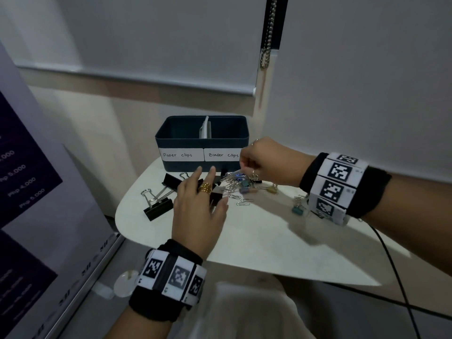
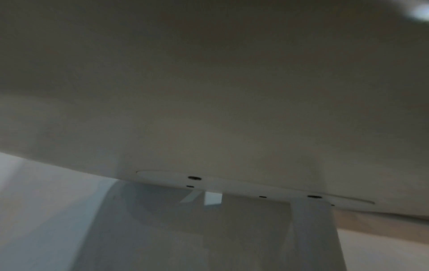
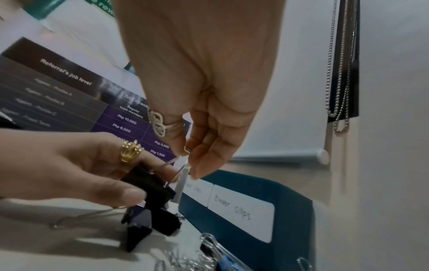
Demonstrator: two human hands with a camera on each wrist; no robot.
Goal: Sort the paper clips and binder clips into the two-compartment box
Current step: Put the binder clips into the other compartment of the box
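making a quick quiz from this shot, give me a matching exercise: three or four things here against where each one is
Things:
1. Paper clips label
2. Binder clips label
3. large black binder clip
4. teal binder clip

Places:
A. near the right wrist band
B. right half of the box front
C. table's left edge, apart from the pile
D. left half of the box front

Pairs: 1-D, 2-B, 3-C, 4-A
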